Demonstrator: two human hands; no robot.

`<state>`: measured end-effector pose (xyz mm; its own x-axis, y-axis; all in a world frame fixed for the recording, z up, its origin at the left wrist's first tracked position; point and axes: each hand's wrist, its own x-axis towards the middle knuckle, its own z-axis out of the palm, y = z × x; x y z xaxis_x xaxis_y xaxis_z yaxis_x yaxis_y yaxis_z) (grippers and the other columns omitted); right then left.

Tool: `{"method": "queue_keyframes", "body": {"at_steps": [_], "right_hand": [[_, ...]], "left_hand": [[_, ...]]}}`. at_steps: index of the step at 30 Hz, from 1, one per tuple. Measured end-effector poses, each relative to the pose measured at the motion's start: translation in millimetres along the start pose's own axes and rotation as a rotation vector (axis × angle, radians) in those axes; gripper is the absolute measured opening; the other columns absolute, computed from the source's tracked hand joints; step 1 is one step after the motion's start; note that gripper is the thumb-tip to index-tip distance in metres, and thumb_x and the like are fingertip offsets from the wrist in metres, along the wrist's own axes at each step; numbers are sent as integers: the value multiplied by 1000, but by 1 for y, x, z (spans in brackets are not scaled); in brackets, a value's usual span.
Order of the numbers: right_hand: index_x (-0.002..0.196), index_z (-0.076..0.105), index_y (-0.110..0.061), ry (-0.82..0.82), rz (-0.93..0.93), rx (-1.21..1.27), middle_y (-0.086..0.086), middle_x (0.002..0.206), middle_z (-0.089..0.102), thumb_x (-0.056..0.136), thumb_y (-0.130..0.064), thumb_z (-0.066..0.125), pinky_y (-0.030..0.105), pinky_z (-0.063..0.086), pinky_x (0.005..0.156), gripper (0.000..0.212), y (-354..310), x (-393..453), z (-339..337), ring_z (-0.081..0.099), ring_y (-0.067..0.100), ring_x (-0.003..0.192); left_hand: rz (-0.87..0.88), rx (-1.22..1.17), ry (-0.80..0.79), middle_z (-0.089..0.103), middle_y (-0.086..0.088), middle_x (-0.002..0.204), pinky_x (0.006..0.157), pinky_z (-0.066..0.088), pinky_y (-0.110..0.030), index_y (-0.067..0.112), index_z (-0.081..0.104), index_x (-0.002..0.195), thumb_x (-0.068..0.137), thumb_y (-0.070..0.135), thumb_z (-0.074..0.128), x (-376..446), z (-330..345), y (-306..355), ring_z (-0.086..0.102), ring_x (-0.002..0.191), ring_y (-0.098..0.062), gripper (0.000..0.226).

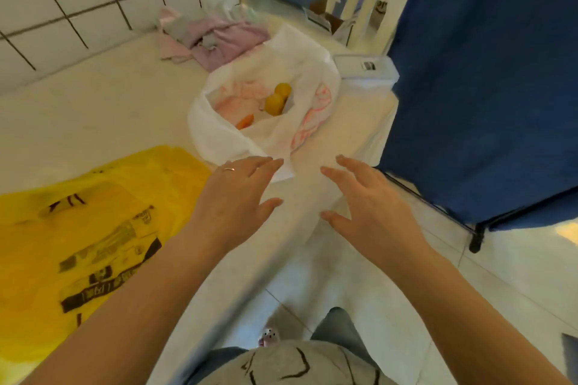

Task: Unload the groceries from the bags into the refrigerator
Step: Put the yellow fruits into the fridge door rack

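Reaching with both hands toward the white plastic bag standing open on the white table. Left hand hovering with fingers spread and relaxed, pinching nothing, fingertips just at the bag's near lip, contact impossible to confirm. Right hand likewise spread wide and empty, hanging just beside the bag's near right corner, not touching it.

Lying inside the bag, beyond both hands: two yellow round fruits touching each other near the far right of the opening, an orange carrot nearer the front, and pale pink wrapped goods to the left. Sitting well to the left, near the left forearm: a flattened yellow plastic bag, apparently emptied.

Risking, by judgement: tugging the thin, slack lip and tipping the bag, sending the round fruits rolling toward the table edge and the floor; gripping only film instead of produce, since the loose plastic is folding over the contents; knocking the clear lidded container standing just behind the bag beside the blue fabric screen; tearing the thin film if lifting by one side alone.
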<state>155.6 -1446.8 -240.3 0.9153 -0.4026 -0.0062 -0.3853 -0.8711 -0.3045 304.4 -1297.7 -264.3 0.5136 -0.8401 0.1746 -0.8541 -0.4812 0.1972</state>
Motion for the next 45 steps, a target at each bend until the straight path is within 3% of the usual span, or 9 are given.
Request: {"method": "queue_keyframes", "body": {"at_steps": [9, 15, 20, 24, 29, 34, 38, 41, 45], "right_hand": [[138, 40, -28, 9, -197, 0, -2, 149, 32, 83, -38, 66, 35, 34, 105, 62, 60, 184, -14, 33, 21, 133], [137, 42, -28, -74, -439, 25, -7, 148, 33, 83, -30, 68, 30, 37, 95, 61, 92, 315, -31, 35, 18, 132], [135, 47, -28, -202, -639, 8, -5, 146, 39, 81, -25, 70, 35, 37, 100, 59, 104, 408, -22, 39, 21, 131], [137, 41, -37, -407, -705, -21, -14, 147, 33, 85, -28, 65, 28, 31, 102, 58, 108, 459, -1, 35, 15, 132], [138, 37, -39, -592, -781, -93, -17, 148, 29, 86, -28, 62, 21, 26, 101, 59, 108, 500, 25, 32, 11, 133], [142, 34, -27, -784, -845, -233, -2, 147, 35, 84, -31, 65, 24, 21, 106, 66, 103, 523, 58, 33, 16, 132], [137, 39, -37, -847, -857, -278, -5, 135, 46, 80, -34, 67, 31, 37, 99, 63, 101, 535, 77, 45, 18, 122], [135, 39, -41, -893, -893, -295, -5, 135, 47, 78, -31, 68, 30, 40, 94, 65, 101, 538, 88, 47, 19, 119], [135, 38, -41, -911, -903, -322, -4, 135, 46, 77, -33, 69, 31, 42, 92, 66, 102, 543, 96, 47, 20, 119]], "left_hand": [[-199, -15, 48, 61, -4, 123, 86, 49, -40, 14, 54, 127, 76, 37, 71, 120, 24, -52, 59, 109, -26, 59], [-410, -38, 46, 60, -4, 123, 80, 52, -39, 15, 55, 126, 77, 36, 72, 191, 43, -64, 60, 105, -27, 56], [-617, -71, -14, 36, 6, 145, 101, 35, -36, 28, 28, 144, 89, 43, 54, 239, 63, -73, 42, 126, -21, 62], [-672, -61, -56, 38, 4, 146, 101, 35, -35, 26, 29, 144, 88, 42, 56, 264, 93, -86, 42, 127, -21, 65], [-680, -67, -134, 34, 4, 149, 104, 33, -34, 27, 26, 145, 87, 38, 57, 283, 122, -102, 40, 130, -20, 67], [-670, -112, -162, 30, 3, 151, 107, 27, -39, 28, 24, 146, 88, 30, 56, 299, 141, -107, 37, 133, -19, 66], [-609, -176, -158, 36, 2, 147, 105, 29, -43, 30, 31, 143, 86, 22, 58, 302, 151, -118, 43, 129, -21, 63], [-569, -231, -176, 43, -2, 143, 103, 33, -46, 29, 37, 140, 82, 19, 62, 299, 162, -125, 48, 124, -24, 64], [-491, -271, -158, 50, -4, 136, 94, 44, -40, 24, 47, 134, 73, 18, 69, 302, 171, -130, 53, 116, -26, 65]]}}
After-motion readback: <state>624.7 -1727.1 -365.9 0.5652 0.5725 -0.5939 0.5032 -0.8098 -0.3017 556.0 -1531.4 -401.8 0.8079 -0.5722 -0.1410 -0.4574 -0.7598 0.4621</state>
